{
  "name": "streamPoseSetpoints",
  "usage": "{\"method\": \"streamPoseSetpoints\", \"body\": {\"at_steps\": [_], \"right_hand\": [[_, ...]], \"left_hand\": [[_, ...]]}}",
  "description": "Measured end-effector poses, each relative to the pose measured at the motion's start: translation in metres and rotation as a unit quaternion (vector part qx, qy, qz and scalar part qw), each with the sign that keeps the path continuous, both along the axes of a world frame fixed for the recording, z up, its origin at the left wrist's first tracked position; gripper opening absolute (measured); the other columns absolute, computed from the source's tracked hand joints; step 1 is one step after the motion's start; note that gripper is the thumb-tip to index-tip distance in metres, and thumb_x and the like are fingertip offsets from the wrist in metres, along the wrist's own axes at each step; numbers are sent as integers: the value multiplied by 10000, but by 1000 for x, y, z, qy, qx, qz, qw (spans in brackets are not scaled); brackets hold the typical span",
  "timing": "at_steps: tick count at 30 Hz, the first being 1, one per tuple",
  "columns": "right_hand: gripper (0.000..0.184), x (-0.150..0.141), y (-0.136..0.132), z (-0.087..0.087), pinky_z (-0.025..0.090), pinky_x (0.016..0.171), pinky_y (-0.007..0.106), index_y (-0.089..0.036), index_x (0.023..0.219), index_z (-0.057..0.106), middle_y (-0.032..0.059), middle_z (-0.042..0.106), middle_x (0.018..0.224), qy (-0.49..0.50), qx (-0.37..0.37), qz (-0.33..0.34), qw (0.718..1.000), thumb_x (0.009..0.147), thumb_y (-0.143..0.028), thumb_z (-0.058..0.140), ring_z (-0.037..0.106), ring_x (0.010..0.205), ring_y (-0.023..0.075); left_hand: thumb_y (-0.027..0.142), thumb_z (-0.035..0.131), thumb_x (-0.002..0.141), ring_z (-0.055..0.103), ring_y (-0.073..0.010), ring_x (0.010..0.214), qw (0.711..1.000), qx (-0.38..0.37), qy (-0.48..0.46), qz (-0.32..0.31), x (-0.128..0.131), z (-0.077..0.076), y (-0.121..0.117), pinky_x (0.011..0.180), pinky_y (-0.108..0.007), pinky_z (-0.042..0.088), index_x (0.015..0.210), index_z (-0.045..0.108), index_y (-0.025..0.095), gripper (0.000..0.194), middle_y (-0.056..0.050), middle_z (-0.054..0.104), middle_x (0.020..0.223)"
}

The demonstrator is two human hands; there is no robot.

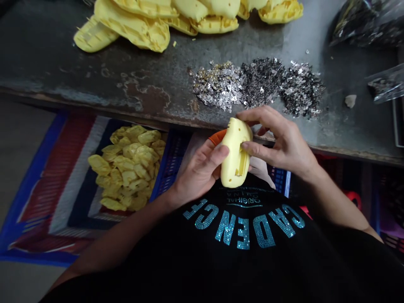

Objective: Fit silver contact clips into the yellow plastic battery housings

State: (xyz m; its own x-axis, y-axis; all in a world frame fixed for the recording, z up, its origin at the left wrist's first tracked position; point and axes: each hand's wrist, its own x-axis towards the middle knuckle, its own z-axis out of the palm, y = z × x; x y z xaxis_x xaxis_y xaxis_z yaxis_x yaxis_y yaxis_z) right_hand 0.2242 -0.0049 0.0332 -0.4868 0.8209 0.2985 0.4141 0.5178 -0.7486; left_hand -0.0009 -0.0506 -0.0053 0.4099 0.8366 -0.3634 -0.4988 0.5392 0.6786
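Observation:
A yellow plastic shell (232, 162) with a rectangular slot and small holes is held over my lap, near the table's front edge. My left hand (202, 168) grips its left side, thumb on the near face; an orange band shows at one finger. Around the shell's upper right side closes my right hand (277, 143), its thumb pressed by the slot and its fingers behind the top. Whether a small part sits under that thumb is hidden. Just beyond the hands lie small metal pieces in three heaps: a silvery one (219, 86), a darker one (262, 82) and another (302, 90).
More yellow shells (135, 27) lie piled at the table's far side. Below the worn table edge (94, 111), a blue basket (53, 126) with a striped lining holds many yellow pieces (129, 166). Plastic bags of dark parts (372, 25) rest at the right.

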Motion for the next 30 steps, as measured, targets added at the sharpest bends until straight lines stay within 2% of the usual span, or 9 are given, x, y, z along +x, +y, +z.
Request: {"method": "streamPoseSetpoints", "body": {"at_steps": [4, 7, 12, 15, 21, 24, 26, 28, 30], "right_hand": [[473, -2, 0, -7, 664, 958, 424, -227, 1411, 665, 97, 751, 1311, -32, 17, -5, 999, 986, -407, 766, 721, 1145, 253], [460, -4, -7, -16, 669, 982, 430, -220, 1407, 642, 110, 747, 1313, -33, 60, -29, 997, 988, -382, 743, 724, 1179, 258], [466, -4, -18, -33, 691, 978, 428, -197, 1399, 632, 150, 747, 1329, 6, 111, -87, 990, 976, -345, 759, 734, 1237, 272], [477, -2, -23, -38, 701, 938, 426, -209, 1408, 631, 150, 758, 1315, 6, 118, -113, 987, 975, -353, 773, 747, 1208, 275], [505, 0, -28, -38, 711, 909, 439, -236, 1456, 615, 135, 767, 1329, -23, 126, -148, 981, 996, -387, 761, 758, 1189, 278], [518, -3, -29, -35, 709, 923, 446, -242, 1474, 608, 134, 768, 1326, -32, 139, -154, 978, 998, -379, 763, 762, 1189, 280], [523, -5, -29, -32, 699, 953, 454, -236, 1480, 611, 139, 768, 1327, -35, 147, -149, 977, 1001, -377, 765, 759, 1180, 278], [525, -5, -26, -29, 683, 992, 452, -209, 1487, 615, 153, 764, 1344, -38, 137, -127, 982, 1016, -388, 763, 750, 1193, 274], [537, 1, -18, -27, 670, 1015, 429, -202, 1504, 615, 150, 760, 1375, -30, 102, -83, 991, 1036, -418, 768, 745, 1229, 261]], "left_hand": [[517, 861, 975, 833, -346, 1125, 998, 30, 41, -24, -7, -5, -3, 913, -420, 694, 1506, 672, 296, 605, -97, 841, 1285], [498, 836, 1004, 832, -321, 1117, 995, 51, 76, -38, -14, -7, -5, 917, -368, 670, 1538, 696, 281, 593, -107, 849, 1280], [490, 925, 916, 813, -336, 1177, 987, 53, 135, -65, -20, -1, -6, 1002, -368, 643, 1417, 824, 214, 581, -125, 854, 1306], [460, 937, 908, 821, -322, 1154, 985, 49, 146, -73, -19, 0, -5, 997, -347, 646, 1372, 860, 230, 524, -103, 864, 1293], [427, 994, 844, 852, -281, 996, 984, 12, 171, -58, -20, -10, -3, 885, -301, 669, 1179, 928, 220, 399, -82, 899, 1068], [415, 1006, 829, 857, -263, 960, 989, -11, 137, -53, -21, -14, 1, 885, -296, 675, 1107, 933, 222, 346, -82, 899, 1040], [382, 1003, 836, 860, -247, 975, 995, -20, 74, -56, -20, -15, 6, 878, -284, 676, 1111, 915, 263, 312, -65, 897, 1071], [339, 1010, 823, 863, -240, 999, 997, -21, 0, -73, -19, -16, 14, 848, -276, 679, 1184, 872, 324, 387, -42, 889, 1135], [307, 1013, 811, 862, -249, 1049, 993, -24, -49, -102, -19, -16, 21, 857, -295, 692, 1312, 807, 386, 548, -29, 871, 1224]]}}
